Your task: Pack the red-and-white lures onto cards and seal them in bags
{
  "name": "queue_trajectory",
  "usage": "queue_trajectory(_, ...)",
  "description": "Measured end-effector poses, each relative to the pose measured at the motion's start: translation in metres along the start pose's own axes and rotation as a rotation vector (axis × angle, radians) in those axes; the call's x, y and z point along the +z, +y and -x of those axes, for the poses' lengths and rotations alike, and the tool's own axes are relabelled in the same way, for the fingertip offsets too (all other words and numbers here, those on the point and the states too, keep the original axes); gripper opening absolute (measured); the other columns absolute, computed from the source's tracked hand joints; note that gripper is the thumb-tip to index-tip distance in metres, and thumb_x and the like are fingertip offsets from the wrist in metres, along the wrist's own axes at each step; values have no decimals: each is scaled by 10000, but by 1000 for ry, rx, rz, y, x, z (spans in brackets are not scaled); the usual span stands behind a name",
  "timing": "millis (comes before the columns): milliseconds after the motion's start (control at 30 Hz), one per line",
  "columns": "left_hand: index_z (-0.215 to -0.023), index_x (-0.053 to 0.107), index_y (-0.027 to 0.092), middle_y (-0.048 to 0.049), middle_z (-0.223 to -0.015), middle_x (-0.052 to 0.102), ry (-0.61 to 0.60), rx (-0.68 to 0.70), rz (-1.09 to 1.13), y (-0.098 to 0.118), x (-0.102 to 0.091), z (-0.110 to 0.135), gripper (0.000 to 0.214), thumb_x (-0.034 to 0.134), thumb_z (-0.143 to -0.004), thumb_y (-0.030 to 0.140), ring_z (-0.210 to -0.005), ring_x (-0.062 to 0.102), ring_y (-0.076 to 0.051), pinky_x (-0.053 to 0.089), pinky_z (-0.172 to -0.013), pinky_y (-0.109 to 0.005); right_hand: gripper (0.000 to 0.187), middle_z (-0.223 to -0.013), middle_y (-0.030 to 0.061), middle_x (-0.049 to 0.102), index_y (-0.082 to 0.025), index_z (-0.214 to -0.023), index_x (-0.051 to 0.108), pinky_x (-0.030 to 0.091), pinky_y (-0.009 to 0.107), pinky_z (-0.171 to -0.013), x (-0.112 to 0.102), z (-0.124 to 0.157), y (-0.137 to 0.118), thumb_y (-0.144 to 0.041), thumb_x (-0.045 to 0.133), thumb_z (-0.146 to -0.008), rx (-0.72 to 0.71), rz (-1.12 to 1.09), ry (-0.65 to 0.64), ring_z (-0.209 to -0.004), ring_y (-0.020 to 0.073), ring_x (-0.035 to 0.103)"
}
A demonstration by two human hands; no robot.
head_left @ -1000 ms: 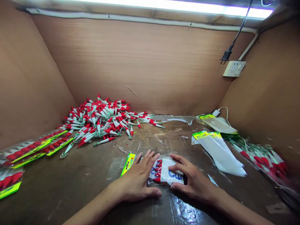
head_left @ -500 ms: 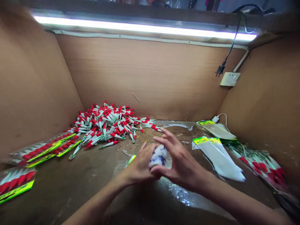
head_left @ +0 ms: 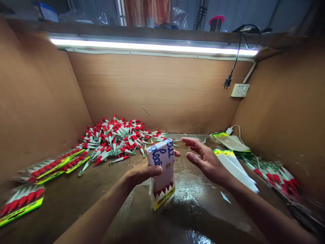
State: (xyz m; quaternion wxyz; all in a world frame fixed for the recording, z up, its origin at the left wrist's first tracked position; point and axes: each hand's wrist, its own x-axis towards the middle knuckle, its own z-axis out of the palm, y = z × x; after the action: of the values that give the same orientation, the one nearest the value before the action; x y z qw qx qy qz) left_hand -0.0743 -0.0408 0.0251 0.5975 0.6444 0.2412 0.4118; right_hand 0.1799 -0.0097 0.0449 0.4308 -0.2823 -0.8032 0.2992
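My left hand [head_left: 144, 173] is closed round an upright packet of fishing lures [head_left: 162, 189], thumb across its front. Red and white shapes show low in the packet, above a yellow header strip [head_left: 164, 199] at the bottom. White material with blue lettering [head_left: 160, 154] covers the upper part; whether it is wrapped round or lies inside, I cannot tell. My right hand [head_left: 200, 156] is open just right of the packet, fingers apart and holding nothing. Behind the packet lies a large heap of loose red and white lures [head_left: 114, 139] with green hook ends.
Filled lure packets [head_left: 22, 201] lie at the left. White bags with yellow headers [head_left: 236, 169] are on the right, near more lures [head_left: 276, 176]. A small pale scrap [head_left: 225, 197] lies on the table. A black plug [head_left: 228, 82] hangs near a wall socket [head_left: 240, 90].
The white, blue-marked bundle was cupped between both hands; now the packet stands upright in my left hand. My right hand has moved off it to the right. The view has tilted up.
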Motion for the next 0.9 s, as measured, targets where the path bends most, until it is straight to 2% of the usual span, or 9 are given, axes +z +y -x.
queue_trajectory(100, -1342, 575, 164, -146, -1141, 705, -21, -74, 99, -19, 1, -9, 817, 797, -679, 586, -1083, 633, -363, 463, -931, -456, 570, -1415, 96, 550, -258, -1393, 520, 429, 472, -1080, 8, -12, 0, -503, 652, -896, -1, -176, -124, -1291, 262, 515)
queue_trajectory(233, -1293, 619, 160, -150, -1175, 699, -47, -122, 219, -39, -2, -15, 780, 830, -663, 567, -1137, 615, -373, 438, -983, -480, 441, -1121, 86, 708, -175, -1128, 685, 533, 397, -897, 26, -28, 9, -500, 721, -831, 110, -467, -279, -1028, 234, 655)
queue_trajectory(400, -1369, 551, 140, -202, -1367, 585, -51, -61, 401, -55, 2, -12, 954, 743, -659, 746, -1337, 460, -400, 303, -1124, -516, 390, -968, 69, 746, -158, -1024, 703, 527, 356, -820, 45, -43, 24, -475, 754, -802, 205, -706, -40, -877, 212, 674)
queue_trajectory(533, -1407, 486, 141, -219, -1415, 539, 36, -64, 520, -70, 1, -8, 956, 663, -717, 778, -1349, 459, -393, 270, -1135, -537, 402, -972, 77, 746, -164, -1001, 688, 524, 364, -854, 30, -53, 42, -475, 781, -764, 231, -891, 220, -900, 226, 683)
queue_trajectory(600, -1448, 428, 183, -206, -1458, 498, 71, -95, 583, -77, -2, -7, 928, 636, -755, 764, -1358, 455, -377, 310, -1108, -533, 417, -1019, 84, 737, -178, -1034, 675, 531, 373, -853, 10, -52, 59, -496, 757, -777, 288, -812, 302, -929, 235, 679)
queue_trajectory(667, -1477, 382, 218, -191, -1495, 456, 107, -140, 624, -82, -6, -5, 844, 631, -821, 686, -1369, 450, -353, 353, -1081, -512, 491, -1083, 115, 715, -163, -1101, 662, 527, 397, -868, -11, -41, 81, -525, 735, -777, 354, -571, 328, -978, 258, 666)
queue_trajectory(800, -1449, 398, 245, -164, -1499, 448, 194, -211, 575, -91, -12, -2, 763, 764, -780, 230, -1357, 476, -321, 399, -1057, -458, 722, -1265, 157, 620, -160, -1277, 608, 474, 445, -943, -21, 4, 114, -515, 786, -674, 334, 142, 472, -1091, 299, 595)
queue_trajectory(833, -1432, 410, 244, -160, -1491, 458, 208, -216, 555, -93, -13, -2, 800, 760, -724, 115, -1348, 488, -318, 404, -1055, -446, 668, -1238, 149, 632, -167, -1259, 629, 483, 427, -909, -15, 16, 116, -527, 756, -712, 339, 210, 407, -1048, 288, 604)
queue_trajectory(900, -1406, 428, 234, -155, -1473, 480, 221, -205, 535, -95, -13, -4, 859, 700, -631, -18, -1337, 502, -310, 405, -1059, -428, 486, -1028, 104, 700, -170, -1107, 712, 504, 343, -726, 6, 39, 113, -562, 640, -830, 424, 119, 78, -820, 224, 627)
